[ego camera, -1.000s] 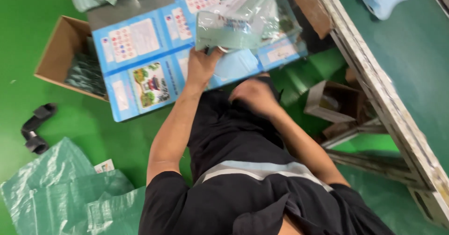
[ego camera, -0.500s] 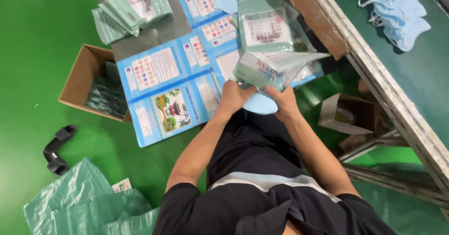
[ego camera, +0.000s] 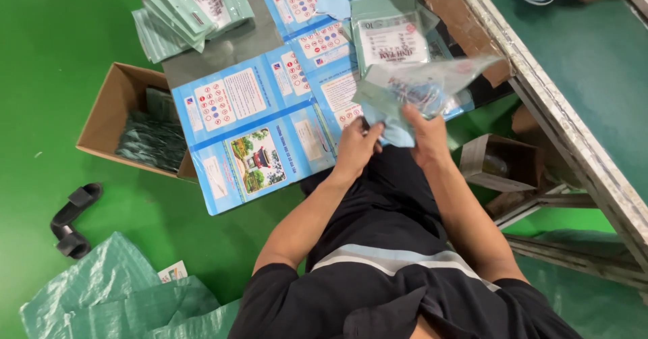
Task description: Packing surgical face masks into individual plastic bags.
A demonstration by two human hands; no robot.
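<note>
Since the earlier frame, both hands have dropped closer to the lap and the clear pouch has swung out to the right; the view has also shifted, so more of the tabletop shows.

Item: clear plastic pouch (ego camera: 432, 82), held in the air above the table's near edge, over the blue printed sheets (ego camera: 250, 130). Pale blue face masks (ego camera: 395, 128) sit at its lower end, partly inside as far as I can tell.

Left hand (ego camera: 356, 143): closed around the masks' lower edge, fingers curled. Right hand (ego camera: 424, 131): pinching the pouch's lower end beside the masks, thumb on top.

Orientation: long axis runs diagonally, from the hands at lower left up toward the metal rail (ego camera: 540, 103) at upper right. The end at the hands looks like the open mouth; the far end hangs free and sags.

Handling note: I judge the step goes best with the mouth kept spread by the right hand while the left feeds the masks flat along the long axis, ear loops tucked, so nothing bunches at the opening.

Nearby: filled green packets (ego camera: 189, 8) stacked at the table's far left; cardboard box (ego camera: 115, 96) on the floor.
</note>
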